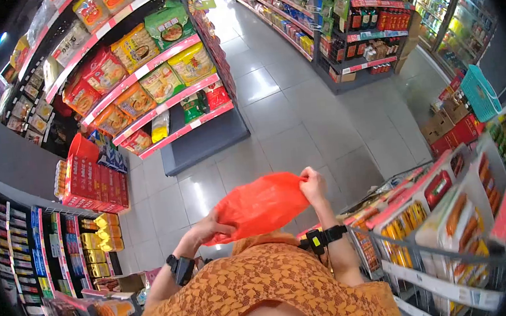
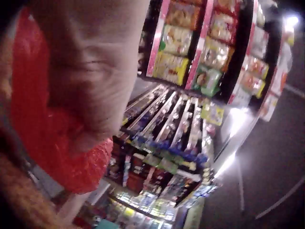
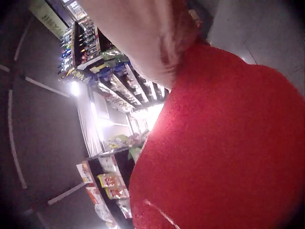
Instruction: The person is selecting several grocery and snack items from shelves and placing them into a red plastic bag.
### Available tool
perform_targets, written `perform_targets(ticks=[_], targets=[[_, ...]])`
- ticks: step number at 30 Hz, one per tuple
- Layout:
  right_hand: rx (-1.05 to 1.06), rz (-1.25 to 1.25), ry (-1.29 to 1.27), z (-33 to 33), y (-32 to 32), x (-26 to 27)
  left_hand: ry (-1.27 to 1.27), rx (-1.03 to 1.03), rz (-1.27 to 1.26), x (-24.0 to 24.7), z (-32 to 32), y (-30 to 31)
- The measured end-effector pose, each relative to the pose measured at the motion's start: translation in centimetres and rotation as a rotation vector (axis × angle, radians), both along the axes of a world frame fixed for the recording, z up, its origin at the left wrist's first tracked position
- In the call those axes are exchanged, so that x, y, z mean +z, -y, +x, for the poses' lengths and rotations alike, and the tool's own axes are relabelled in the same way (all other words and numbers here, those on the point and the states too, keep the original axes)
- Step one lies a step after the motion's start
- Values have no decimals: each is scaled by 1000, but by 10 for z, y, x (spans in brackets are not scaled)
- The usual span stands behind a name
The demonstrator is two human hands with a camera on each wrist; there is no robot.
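Observation:
A red plastic bag (image 1: 263, 205), puffed out and crinkled, is held up in front of the chest, above the tiled floor. My right hand (image 1: 312, 186) pinches its upper right corner with curled fingers. At the lower left end my left hand (image 1: 211, 228) grips the bag, thumb lying over the plastic. The left wrist view shows the left hand (image 2: 95, 76) from behind, its fingertips against the red plastic (image 2: 71, 167). In the right wrist view the bag (image 3: 224, 143) fills much of the picture and hides the fingertips of the right hand (image 3: 147, 43).
A shelf of packaged noodles (image 1: 135, 54) stands ahead on the left, with red boxes (image 1: 96, 184) stacked beyond it. Close on the right is a wire rack (image 1: 441, 250) of packed sausages. A teal basket (image 1: 485, 92) stands at the far right. An aisle of grey tiles (image 1: 286, 119) runs forward.

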State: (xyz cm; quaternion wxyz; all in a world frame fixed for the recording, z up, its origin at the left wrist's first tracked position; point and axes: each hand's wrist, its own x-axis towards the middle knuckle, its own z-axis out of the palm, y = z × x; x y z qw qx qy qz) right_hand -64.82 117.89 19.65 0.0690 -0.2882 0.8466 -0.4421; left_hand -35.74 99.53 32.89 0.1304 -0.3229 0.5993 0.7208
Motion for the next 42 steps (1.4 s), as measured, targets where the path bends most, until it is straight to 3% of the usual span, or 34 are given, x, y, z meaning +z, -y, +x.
perform_targets(ticks=[2, 3, 6, 9, 12, 13, 17, 22, 24, 27, 31, 34, 38, 42], targets=[[-104, -50, -18, -32, 10, -1, 239, -340, -217, -10, -39, 32], [-160, -26, -59, -50, 16, 3, 168, -266, -151, -17, -47, 47], [-313, 23, -146, -99, 49, 14, 272, -213, -386, -99, -64, 152], [-324, 68, -86, -128, 93, 11, 119, -261, -1092, -111, -111, 223], [-322, 9, -108, -175, 135, 15, 273, 166, -152, -82, -178, 275], [-319, 1, -42, -190, 143, 17, 182, 237, 246, -94, -191, 300], [-305, -177, 234, -251, 175, 50, -150, 369, 689, -94, -259, 333], [-95, -360, 603, -364, 209, 48, -373, 567, 872, -96, -331, 359], [37, -459, 841, -407, 234, 81, -447, 625, 943, -111, -366, 371], [176, -595, 834, -490, 272, 86, -332, 932, 927, -119, -425, 379], [230, -559, 488, -595, 358, 67, -321, 1145, 950, -110, -506, 380], [243, -467, 392, -649, 431, 84, -466, 1022, 1047, -117, -544, 389], [360, -461, 318, -710, 522, 97, -354, 1225, 973, -121, -593, 410], [451, -439, 153, -770, 615, 89, -460, 1280, 968, -129, -650, 443]])
